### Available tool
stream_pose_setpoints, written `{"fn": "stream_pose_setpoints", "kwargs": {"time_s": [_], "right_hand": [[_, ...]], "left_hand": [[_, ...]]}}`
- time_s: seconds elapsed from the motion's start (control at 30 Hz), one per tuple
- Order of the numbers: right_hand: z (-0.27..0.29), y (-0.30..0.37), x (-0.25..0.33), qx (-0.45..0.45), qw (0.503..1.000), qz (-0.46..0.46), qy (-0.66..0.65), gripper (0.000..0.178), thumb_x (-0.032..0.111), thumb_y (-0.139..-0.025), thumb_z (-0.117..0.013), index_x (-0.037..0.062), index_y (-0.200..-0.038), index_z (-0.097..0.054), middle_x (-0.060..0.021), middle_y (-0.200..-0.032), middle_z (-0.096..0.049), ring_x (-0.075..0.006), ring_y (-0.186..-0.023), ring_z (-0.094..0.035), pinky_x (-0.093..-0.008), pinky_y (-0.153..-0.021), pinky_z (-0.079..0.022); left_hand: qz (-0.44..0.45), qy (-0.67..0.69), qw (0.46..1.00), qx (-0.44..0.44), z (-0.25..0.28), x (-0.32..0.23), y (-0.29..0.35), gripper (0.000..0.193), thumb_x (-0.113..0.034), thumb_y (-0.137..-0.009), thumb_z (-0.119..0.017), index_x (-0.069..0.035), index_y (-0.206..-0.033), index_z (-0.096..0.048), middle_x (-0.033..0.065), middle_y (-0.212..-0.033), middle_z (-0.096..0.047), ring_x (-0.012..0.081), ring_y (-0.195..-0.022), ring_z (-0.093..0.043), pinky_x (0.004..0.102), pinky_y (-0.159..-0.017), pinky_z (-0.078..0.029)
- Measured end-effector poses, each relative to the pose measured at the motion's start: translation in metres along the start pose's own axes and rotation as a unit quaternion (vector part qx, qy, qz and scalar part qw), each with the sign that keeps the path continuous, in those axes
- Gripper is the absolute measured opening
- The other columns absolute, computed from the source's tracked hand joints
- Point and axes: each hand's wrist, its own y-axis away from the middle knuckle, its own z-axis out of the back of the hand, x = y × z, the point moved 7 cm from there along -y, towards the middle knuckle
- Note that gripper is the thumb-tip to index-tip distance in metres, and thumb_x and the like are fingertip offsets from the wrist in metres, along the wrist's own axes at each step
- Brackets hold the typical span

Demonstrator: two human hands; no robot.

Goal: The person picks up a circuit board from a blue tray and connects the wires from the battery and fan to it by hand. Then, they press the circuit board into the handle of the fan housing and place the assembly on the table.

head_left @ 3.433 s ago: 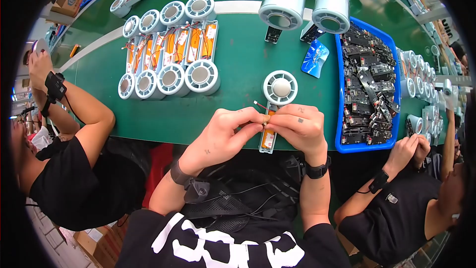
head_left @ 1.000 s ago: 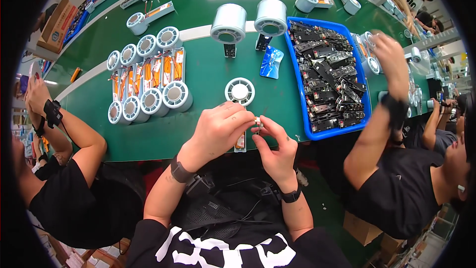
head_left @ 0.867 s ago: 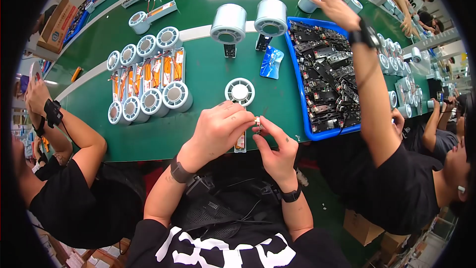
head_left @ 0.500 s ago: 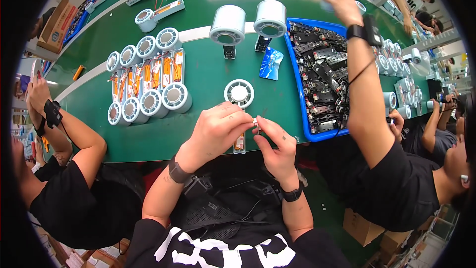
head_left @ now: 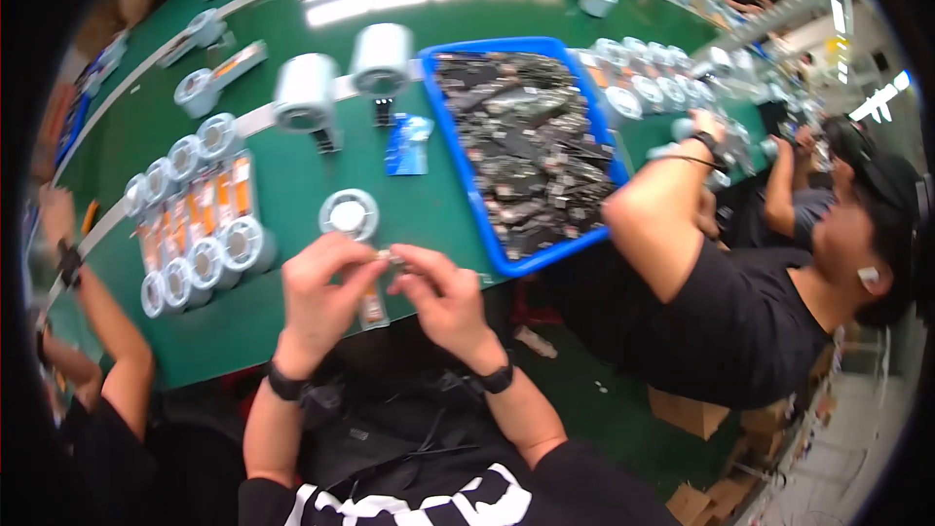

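My left hand [head_left: 321,290] is closed in a pinch on a small white piece [head_left: 384,255], too blurred to name by kind. My right hand [head_left: 443,304] is closed too, its fingertips meeting the left ones at that piece; what it grips is hidden. Just beyond the fingers a pale blue round housing [head_left: 349,213] with a white disc in its middle lies on the green table. Its narrow arm, showing an orange part [head_left: 372,310], runs toward me beneath my hands.
Right of my hands stands a blue tray [head_left: 484,224] heaped with black modules. Two pale blue cylinders [head_left: 382,58] and a blue packet [head_left: 408,146] lie beyond. Rows of housings with orange parts [head_left: 200,200] sit left. A co-worker's arm [head_left: 662,205] reaches in at right.
My view has swung to the right, so the table things now appear further left. My hands stay together at the small piece. The right-hand co-worker's arm has come down from above the tray.
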Motion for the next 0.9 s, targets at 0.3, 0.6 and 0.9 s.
{"fn": "stream_pose_setpoints", "kwargs": {"time_s": [0.3,0.6,0.9], "right_hand": [[0.001,-0.008,-0.001,0.019,0.998,0.013,-0.054,0.034,-0.005,-0.094,-0.061,-0.0006,-0.127,-0.067,-0.0088,-0.087,-0.074,-0.0080,-0.064,-0.063,-0.0208,-0.052,-0.042],[0.000,-0.016,0.001,0.046,0.995,0.051,-0.066,0.032,-0.009,-0.092,-0.061,-0.0015,-0.121,-0.072,-0.0104,-0.086,-0.074,-0.0098,-0.064,-0.064,-0.0208,-0.052,-0.042],[-0.007,-0.013,-0.016,0.065,0.988,-0.022,-0.135,0.032,-0.005,-0.097,-0.056,-0.0033,-0.128,-0.064,-0.0144,-0.101,-0.073,-0.0146,-0.066,-0.064,-0.0226,-0.052,-0.045]], "left_hand": [[0.025,0.053,0.998,-0.012,0.000,0.012,0.001,0.017,0.002,-0.075,-0.081,-0.001,-0.090,-0.075,0.0086,-0.079,-0.068,0.0184,-0.070,-0.068,0.0275,-0.062,-0.056],[-0.108,0.013,0.992,0.060,0.003,0.007,-0.008,0.017,0.000,-0.074,-0.082,-0.002,-0.090,-0.076,0.0103,-0.087,-0.072,0.0214,-0.073,-0.071,0.0293,-0.063,-0.058],[-0.042,-0.084,0.995,-0.029,0.020,0.017,0.014,0.020,-0.003,-0.075,-0.083,-0.001,-0.093,-0.074,0.0092,-0.078,-0.070,0.0157,-0.066,-0.067,0.0275,-0.057,-0.052]]}}
